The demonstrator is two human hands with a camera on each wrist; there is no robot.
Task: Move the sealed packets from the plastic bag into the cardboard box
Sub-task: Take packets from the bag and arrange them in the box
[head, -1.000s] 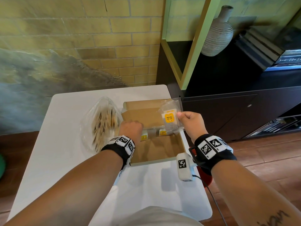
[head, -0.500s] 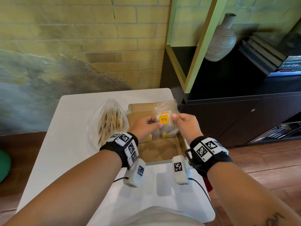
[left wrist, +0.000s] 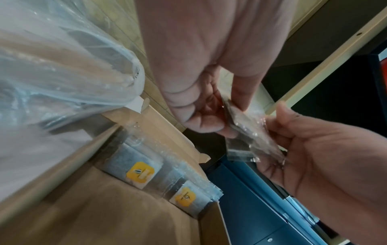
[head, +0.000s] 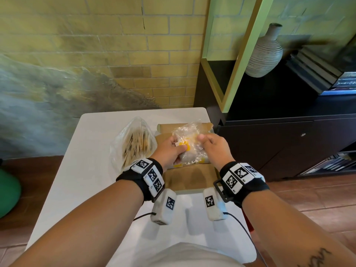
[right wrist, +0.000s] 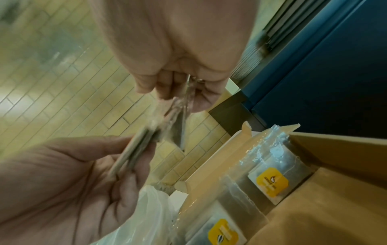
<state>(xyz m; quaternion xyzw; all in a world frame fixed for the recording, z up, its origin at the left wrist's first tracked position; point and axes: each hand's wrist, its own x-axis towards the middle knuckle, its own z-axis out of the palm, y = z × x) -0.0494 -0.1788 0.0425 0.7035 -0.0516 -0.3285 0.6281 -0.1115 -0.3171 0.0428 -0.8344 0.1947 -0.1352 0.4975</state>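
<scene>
Over the cardboard box point(head: 189, 179) I have both hands up on one small clear plastic bag point(head: 189, 138). My left hand point(head: 169, 150) pinches a thin stack of sealed packets point(right wrist: 134, 153) at the bag's lower end, thumb on top with fingers curled under. My right hand point(head: 213, 147) pinches the crumpled upper edge of the same bag, fingers closed tight on the film. From the wrist views the bag hangs between the two hands, well above the box floor. I can't tell whether the left fingers are on the packets directly or through the film.

Progress, as I read it: partway. Two rows of packets with yellow labels point(left wrist: 140, 173) already stand on edge against the far wall of the box. The near half of the box floor is bare cardboard, so there's room. The stack in hand is not yet in the box; my guess is I'm at the step of drawing it out of the film.

Left to do: free this stack and set it beside the rows. I see no other bag of packets on the white table point(head: 77, 185). A larger clear bag of wooden sticks point(head: 134, 147) lies just left of the box, touching its side. It doesn't look like part of the job. So this could be the last batch, but I can't confirm that.
</scene>
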